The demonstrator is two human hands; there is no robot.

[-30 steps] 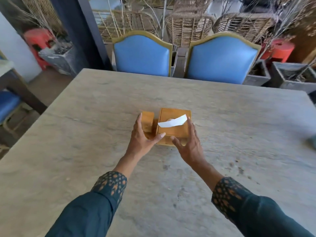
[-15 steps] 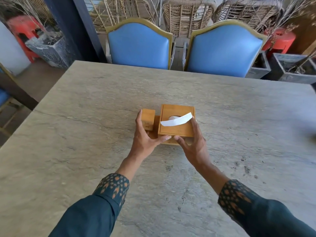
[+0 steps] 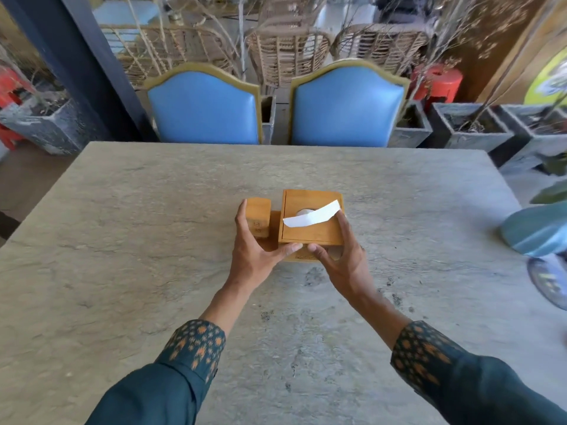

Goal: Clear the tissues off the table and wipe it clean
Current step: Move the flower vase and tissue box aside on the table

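Person's barely started: left hand (image 3: 254,256) and right hand (image 3: 340,256) both clasp the wooden tissue holder (image 3: 310,228) mid-table (image 3: 122,240), tissue (image 3: 311,213) sticking out. Looks like wiping's still to do.

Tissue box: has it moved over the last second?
Yes, it seems: toward the person. The gap between the tissue box and the dark stain on the table before it has nearly closed, though the camera shifted too.
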